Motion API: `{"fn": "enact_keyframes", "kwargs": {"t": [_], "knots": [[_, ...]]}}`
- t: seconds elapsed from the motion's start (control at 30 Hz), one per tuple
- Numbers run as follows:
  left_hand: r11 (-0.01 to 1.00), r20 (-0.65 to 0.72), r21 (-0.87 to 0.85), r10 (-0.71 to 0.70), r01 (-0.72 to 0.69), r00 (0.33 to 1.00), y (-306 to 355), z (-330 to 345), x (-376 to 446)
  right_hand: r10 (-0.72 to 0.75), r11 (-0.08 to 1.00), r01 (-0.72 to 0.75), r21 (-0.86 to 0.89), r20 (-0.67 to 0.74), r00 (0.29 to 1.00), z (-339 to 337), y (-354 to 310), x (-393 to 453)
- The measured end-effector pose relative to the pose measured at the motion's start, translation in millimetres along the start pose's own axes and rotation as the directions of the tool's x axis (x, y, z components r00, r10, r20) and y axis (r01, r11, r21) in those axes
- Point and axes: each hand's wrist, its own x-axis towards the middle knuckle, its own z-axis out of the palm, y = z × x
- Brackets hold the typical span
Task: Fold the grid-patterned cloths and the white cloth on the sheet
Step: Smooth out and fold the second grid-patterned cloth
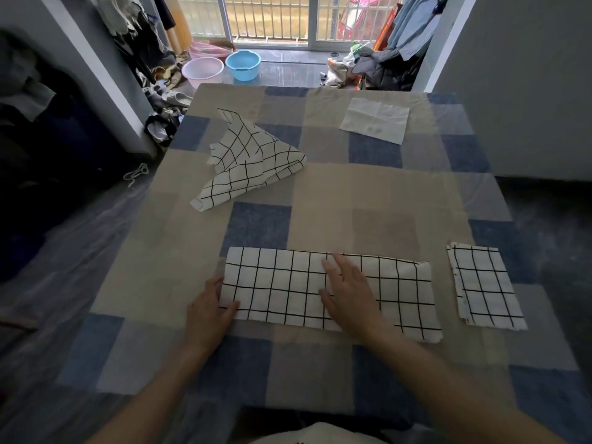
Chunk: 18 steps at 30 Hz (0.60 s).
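Observation:
A long grid-patterned cloth (278,283), folded into a strip, lies flat on the checked sheet (368,193) near me. My left hand (209,310) pinches its left edge, thumb on top. My right hand (347,291) presses flat on the strip's middle, fingers straight. A folded grid cloth (485,285) lies to the right. A crumpled grid cloth (248,160) sits further back on the left. The white cloth (376,120) lies flat at the far right of the sheet.
The sheet covers the floor between grey walls. Beyond its far edge stand a pink basin (202,72) and a blue basin (242,64). Clothes and shoes (163,116) are piled at the left, and more clothes (378,67) at the far right.

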Motion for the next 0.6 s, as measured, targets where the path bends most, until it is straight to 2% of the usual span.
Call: {"fn": "enact_keyframes", "kwargs": {"t": [0.1, 0.17, 0.23, 0.3, 0.37, 0.43, 0.5, 0.6], "knots": [[0.998, 0.029, 0.022, -0.053, 0.052, 0.998, 4, -1, 0, -0.006, 0.999, 0.010, -0.042, 0.089, 0.996, 19, -12, 26], [0.991, -0.007, 0.110, -0.073, 0.074, 0.997, 7, -2, -1, 0.018, 0.998, -0.009, -0.061, 0.159, 0.987, 34, -9, 27], [0.980, -0.069, 0.199, 0.043, -0.029, 0.997, 15, 1, -3, 0.024, 0.997, -0.010, -0.080, 0.166, 0.986, 47, -3, 21], [0.944, -0.101, 0.240, 0.255, -0.225, 0.962, 36, 7, -2, 0.036, 0.996, -0.023, -0.090, 0.145, 0.989, 53, 0, 19], [0.883, -0.032, 0.222, 0.430, -0.413, 0.902, 64, 22, 6, 0.034, 0.996, -0.021, -0.089, 0.144, 0.989, 53, -1, 21], [0.828, 0.119, 0.179, 0.518, -0.531, 0.847, 91, 44, 19, 0.026, 0.997, -0.016, -0.074, 0.142, 0.990, 53, -1, 21], [0.789, 0.258, 0.183, 0.537, -0.586, 0.803, 106, 68, 30, 0.029, 0.998, -0.021, -0.060, 0.142, 0.989, 54, -1, 21], [0.790, 0.373, 0.186, 0.494, -0.585, 0.786, 103, 89, 42, 0.035, 0.998, -0.025, -0.064, 0.146, 0.989, 55, 1, 21]]}}
